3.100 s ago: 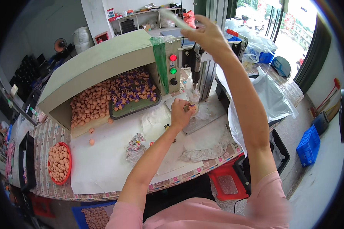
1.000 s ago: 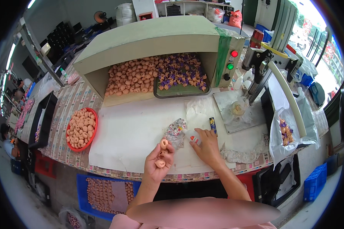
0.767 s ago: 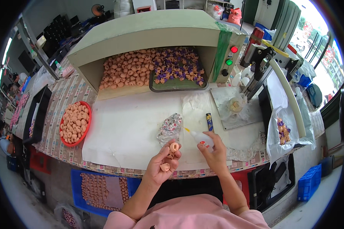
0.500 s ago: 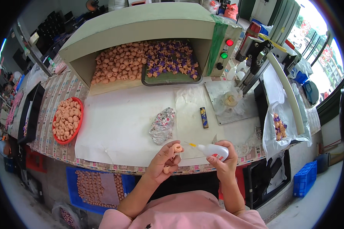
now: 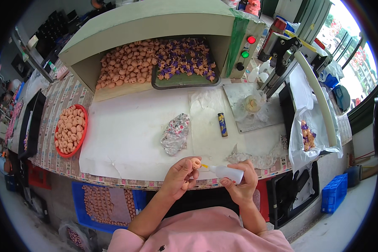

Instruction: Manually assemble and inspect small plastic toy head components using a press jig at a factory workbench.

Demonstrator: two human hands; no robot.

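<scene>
Between the fingertips of my left hand [image 5: 175,179] is a small hollow peach-coloured doll head [image 5: 196,163], its opening showing. A second peach piece [image 5: 185,185] is tucked lower among the same fingers. My right hand [image 5: 245,187] is closed round a white squeeze bottle [image 5: 228,173] that lies nearly level, its yellow nozzle [image 5: 205,166] pointing left. The nozzle's tip is right beside the doll head's opening; whether it touches cannot be made out. Just beyond the hands, a crumpled floral cloth bundle [image 5: 175,134] rests on the white-covered table.
A red basket [image 5: 85,130] of peach heads stands left. At the back, a box-shaped machine [image 5: 151,23] shelters heaped heads [image 5: 128,63] and a dark tray [image 5: 185,85] of purple-and-peach figures. A blue-yellow tube [image 5: 222,124] lies centre right, near a metal plate [image 5: 239,92] and lever press [image 5: 281,63].
My right hand has brought the bottle left and slightly down, so its nozzle is now close to the doll head. My left hand still holds both pieces. The whole view has shifted slightly.
</scene>
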